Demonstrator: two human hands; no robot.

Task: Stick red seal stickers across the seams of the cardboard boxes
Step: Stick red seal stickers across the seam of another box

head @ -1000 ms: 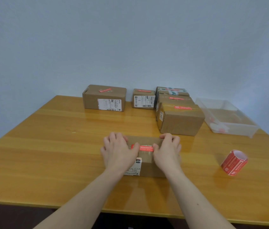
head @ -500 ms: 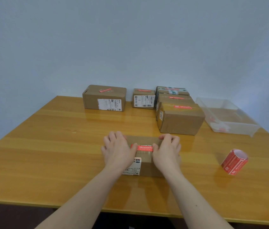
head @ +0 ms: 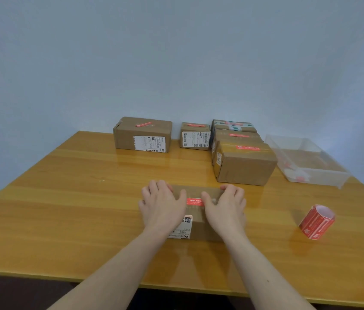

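Both thumbs have slid closer along the red seal sticker (head: 195, 201), leaving less of it showing between them. The left hand (head: 162, 203) and right hand (head: 224, 205) lie flat and open on the cardboard box (head: 197, 227), near the tabletop's (head: 64, 209) front edge, pressing the sticker down without gripping. To do this well, I judge the thumbs should rub firmly outward so the glossy strip bonds across the seam of the matte, rectangular carton. A curled sticker roll (head: 316, 222) lies toward the right edge.
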